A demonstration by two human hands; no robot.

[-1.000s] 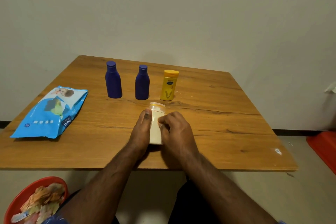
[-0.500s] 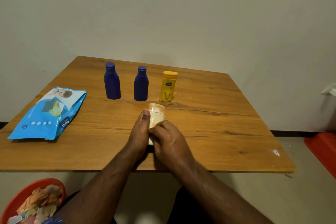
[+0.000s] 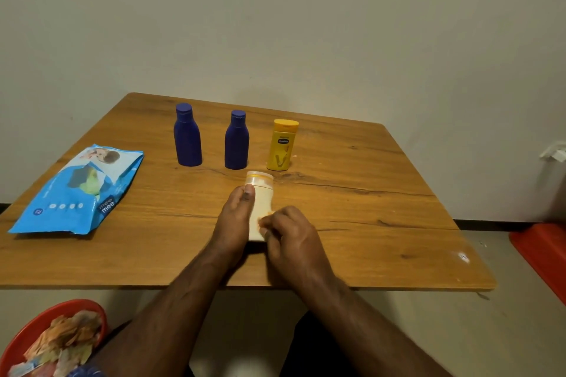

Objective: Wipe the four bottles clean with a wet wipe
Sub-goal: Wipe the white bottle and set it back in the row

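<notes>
surface (image 3: pixel 367 199): wooden, carrying all the bottles and the pack.
wipes pack (image 3: pixel 81 190): blue, lying flat at the left side.
blue bottles: two standing upright at the back, left one (image 3: pixel 187 135), right one (image 3: pixel 236 141).
yellow bottle (image 3: pixel 281 145): standing upright just right of the blue pair.
cream bottle (image 3: pixel 259 205): tilting, in front of the yellow one, between both hands.
left hand (image 3: pixel 233 220): gripping the cream bottle's side, thumb lying near the cap.
right hand (image 3: pixel 292 236): fingers curling, pinching a wet wipe (image 3: pixel 266 218) against the cream bottle's lower body.

Left hand (image 3: pixel 234 220) grips cream bottle (image 3: pixel 260 202); right hand (image 3: pixel 291 232) rubs it.
</notes>
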